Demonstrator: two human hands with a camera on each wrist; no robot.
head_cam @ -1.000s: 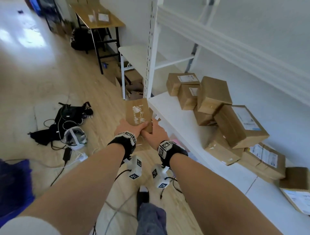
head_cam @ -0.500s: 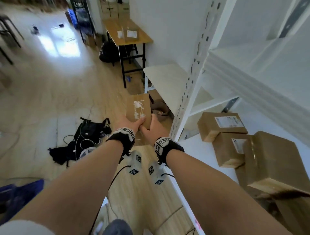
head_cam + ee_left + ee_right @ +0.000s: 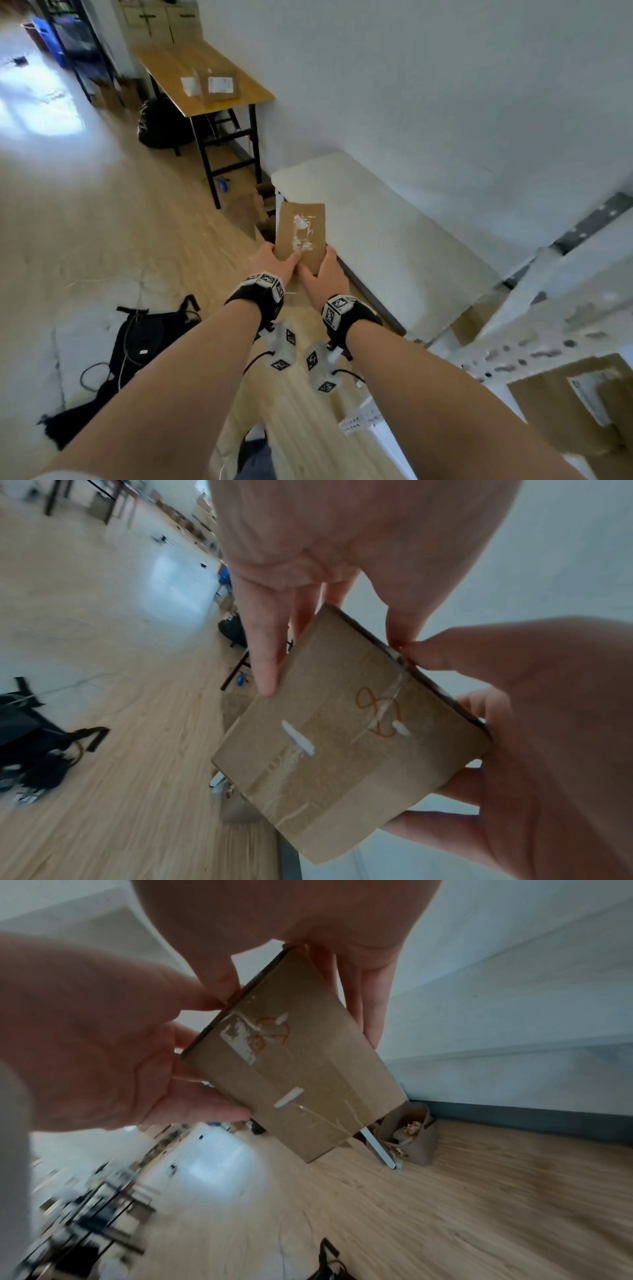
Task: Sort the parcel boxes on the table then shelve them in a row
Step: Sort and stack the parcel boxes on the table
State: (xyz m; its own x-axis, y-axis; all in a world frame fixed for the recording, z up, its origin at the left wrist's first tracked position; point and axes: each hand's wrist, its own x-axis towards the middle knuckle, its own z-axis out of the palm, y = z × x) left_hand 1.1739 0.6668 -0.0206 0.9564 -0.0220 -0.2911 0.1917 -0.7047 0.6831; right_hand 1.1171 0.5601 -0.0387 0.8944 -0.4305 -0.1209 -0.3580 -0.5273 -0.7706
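— Wooden flooring runs ahead of us, with a low white table (image 3: 394,240) against the wall and a wooden desk (image 3: 205,78) with papers on it farther back. What sits close to us?

— A black bag (image 3: 144,339) with cables lies on the floor at our left, and the shelf post (image 3: 534,349) crosses in front of a labelled box (image 3: 565,411) at lower right.

— What do our wrist views add?

— They show the underside of the parcel (image 3: 301,236): clear tape, a red scribble and white label scraps. From our head we see only the scuffed top.

— And our grip?

— We hold that parcel in the air over the table's near edge. Our left hand (image 3: 270,258) and right hand (image 3: 323,274) each pinch an end, thumb on top, fingers (image 3: 263,653) underneath.
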